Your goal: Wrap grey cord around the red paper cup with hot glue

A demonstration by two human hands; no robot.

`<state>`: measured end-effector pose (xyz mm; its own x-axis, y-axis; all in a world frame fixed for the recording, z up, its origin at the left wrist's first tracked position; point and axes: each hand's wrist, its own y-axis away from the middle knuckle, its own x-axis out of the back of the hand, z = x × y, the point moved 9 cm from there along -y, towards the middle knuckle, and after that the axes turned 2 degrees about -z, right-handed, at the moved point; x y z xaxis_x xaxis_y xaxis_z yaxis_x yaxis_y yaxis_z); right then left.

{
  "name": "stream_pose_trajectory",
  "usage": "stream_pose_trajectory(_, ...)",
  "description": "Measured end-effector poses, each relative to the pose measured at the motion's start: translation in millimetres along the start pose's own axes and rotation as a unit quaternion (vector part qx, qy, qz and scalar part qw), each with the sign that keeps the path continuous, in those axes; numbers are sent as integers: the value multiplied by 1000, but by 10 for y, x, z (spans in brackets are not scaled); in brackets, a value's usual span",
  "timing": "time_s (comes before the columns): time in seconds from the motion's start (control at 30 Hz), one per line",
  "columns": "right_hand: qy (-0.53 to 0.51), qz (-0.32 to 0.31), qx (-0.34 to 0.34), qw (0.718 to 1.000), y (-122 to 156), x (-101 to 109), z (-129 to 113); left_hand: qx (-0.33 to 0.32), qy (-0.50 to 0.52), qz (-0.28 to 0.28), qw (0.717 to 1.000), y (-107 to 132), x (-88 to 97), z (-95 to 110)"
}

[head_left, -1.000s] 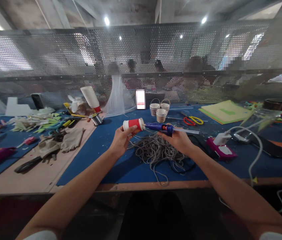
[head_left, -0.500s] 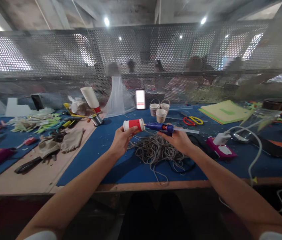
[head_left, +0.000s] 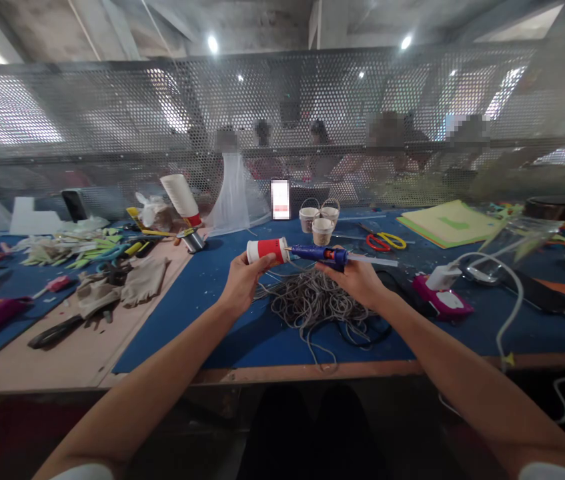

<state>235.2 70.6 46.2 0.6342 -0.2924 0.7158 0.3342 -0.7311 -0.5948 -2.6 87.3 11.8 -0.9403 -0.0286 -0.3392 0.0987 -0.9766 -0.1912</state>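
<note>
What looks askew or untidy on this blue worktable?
The stack of paper cups at the back left leans sharply, not upright. Grey cord lies in a loose tangle just below the right hand.

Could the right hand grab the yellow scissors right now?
Probably not straight away. The right hand is full, gripping the glue gun. The scissors lie close behind it, with nothing between.

A single view is given, taken from a camera worn on the head. It is aimed forward and slightly down across the tabletop [head_left: 197,287]. The left hand [head_left: 242,280] and right hand [head_left: 359,280] are seen close, mid-frame, and a perforated metal screen [head_left: 112,120] is faced beyond.
</note>
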Motion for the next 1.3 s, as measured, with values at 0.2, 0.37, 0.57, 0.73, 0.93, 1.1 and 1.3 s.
stream_pose_trajectory(0.2, 2, 3, 1, 1000, -1, 3, 17, -5, -21, -5, 1000, 5, -8, 13)
stream_pose_trajectory(0.37, 4, 7, -4, 1000, 1, 1, 35, -12, -40, 1, 999, 1, 10, 18)
stream_pose_trajectory(0.57, -51, 3, -29, 998, -19, 20, 43, -13, -34, -5, 999, 7, -3, 19)
stream_pose_trajectory(0.73, -155, -48, -102, 982, -17, -20, 101, 0, -13, -10, 1000, 3, -2, -8)
stream_pose_trajectory(0.93, -289, -93, -143, 942, -21, -46, 86, 21, -1, -20, 1000, 4, -17, -44)
stream_pose_trajectory(1.1, -273, -39, -157, 948, -94, 57, 271, 36, 6, -25, 999, 22, -51, -42)
stream_pose_trajectory(1.3, -219, -5, -227, 949, -111, 158, 693, 45, 26, -20, 998, 3, -24, -88)
